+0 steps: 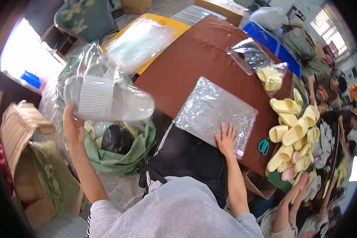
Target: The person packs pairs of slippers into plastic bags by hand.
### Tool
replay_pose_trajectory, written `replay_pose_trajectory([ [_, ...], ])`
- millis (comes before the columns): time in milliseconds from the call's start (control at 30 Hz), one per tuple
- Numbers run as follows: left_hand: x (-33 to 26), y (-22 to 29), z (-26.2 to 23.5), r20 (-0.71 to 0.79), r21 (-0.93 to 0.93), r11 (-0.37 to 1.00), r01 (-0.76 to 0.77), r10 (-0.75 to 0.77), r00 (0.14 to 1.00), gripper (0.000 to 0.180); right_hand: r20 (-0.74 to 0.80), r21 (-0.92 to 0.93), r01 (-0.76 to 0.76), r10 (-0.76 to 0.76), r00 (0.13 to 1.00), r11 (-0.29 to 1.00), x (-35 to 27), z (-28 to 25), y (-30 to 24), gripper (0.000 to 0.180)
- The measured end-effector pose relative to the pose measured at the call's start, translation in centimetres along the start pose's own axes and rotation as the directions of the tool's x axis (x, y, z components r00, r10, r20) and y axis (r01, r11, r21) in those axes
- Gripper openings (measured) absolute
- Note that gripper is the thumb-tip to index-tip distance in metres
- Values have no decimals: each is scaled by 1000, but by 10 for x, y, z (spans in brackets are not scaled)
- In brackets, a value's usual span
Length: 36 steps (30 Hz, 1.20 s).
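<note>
The left hand [73, 127] has its grip closed on the heel end of a white slipper [107, 101] in a clear wrapper, raised beside the worktop [186, 59]. The right hand [227, 141] lies spread flat on a plastic bag [214, 109], with scissors [263, 146] just right of it.

A clear-plastic-bagged pair of white slippers [107, 99] sat in the left hand [73, 127], above an open green fabric sack [123, 158] left of the brown rectangular table [194, 55]. The right hand [226, 141] lay flat on a stack of clear plastic bags [214, 111] at the table's near edge. Teal-handled scissors [263, 146] lay just right of it, beside a heap of pale yellow foam slippers [293, 135].
</note>
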<state>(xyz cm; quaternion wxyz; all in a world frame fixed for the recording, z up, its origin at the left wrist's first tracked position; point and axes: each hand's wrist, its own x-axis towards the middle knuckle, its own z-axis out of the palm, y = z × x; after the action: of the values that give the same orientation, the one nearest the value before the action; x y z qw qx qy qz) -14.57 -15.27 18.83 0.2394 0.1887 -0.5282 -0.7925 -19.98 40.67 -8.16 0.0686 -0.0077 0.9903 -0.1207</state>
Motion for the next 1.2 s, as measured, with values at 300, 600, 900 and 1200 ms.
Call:
replay_pose_trajectory([
  [300, -52, -158, 195, 337, -496, 765, 411, -266, 903, 35, -79, 27, -4, 6, 997, 1000, -5, 5, 10, 67],
  [600, -85, -394, 171, 239, -40, 668, 743, -715, 656, 33, -445, 822, 51, 584, 679, 567, -11, -42, 75, 27],
  [900, -82, -381, 179, 332, 7, 629, 777, -735, 592, 48, -366, 650, -35, 353, 861, 759, 34, -37, 103, 39],
  [1200, -77, -381, 178, 341, 46, 609, 792, -755, 561, 48, -187, 562, -170, 324, 927, 810, 65, -37, 121, 52],
])
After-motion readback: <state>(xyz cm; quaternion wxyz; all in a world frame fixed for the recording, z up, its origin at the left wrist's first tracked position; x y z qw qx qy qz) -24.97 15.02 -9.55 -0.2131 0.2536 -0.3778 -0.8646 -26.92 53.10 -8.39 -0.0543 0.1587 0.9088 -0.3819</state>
